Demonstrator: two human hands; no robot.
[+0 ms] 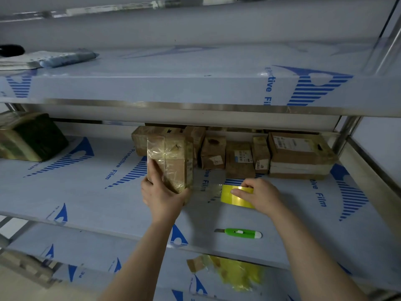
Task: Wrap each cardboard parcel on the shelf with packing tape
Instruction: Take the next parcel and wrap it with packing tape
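Tape (208,189) is risking creasing if tension drops; left hand (160,196) is gripping the parcel (171,161), right hand (260,196) the roll (236,195).

The middle shelf (97,192) wore film printed with blue logos. A row of small cardboard parcels (213,155) stood along its back, touching one another, with a stack of flat boxes (299,155) at the right end. A dark green wrapped block (32,137) sat well apart at the far left. A green utility knife (240,233) lay near the front edge. The left hand (160,196) gripped a taped parcel (171,164) stood on end and the right hand (260,196) held a yellow tape roll (234,195); whether either touched the shelf could not be told. The upper shelf (173,83) carried flat packets (65,57) at its left end.
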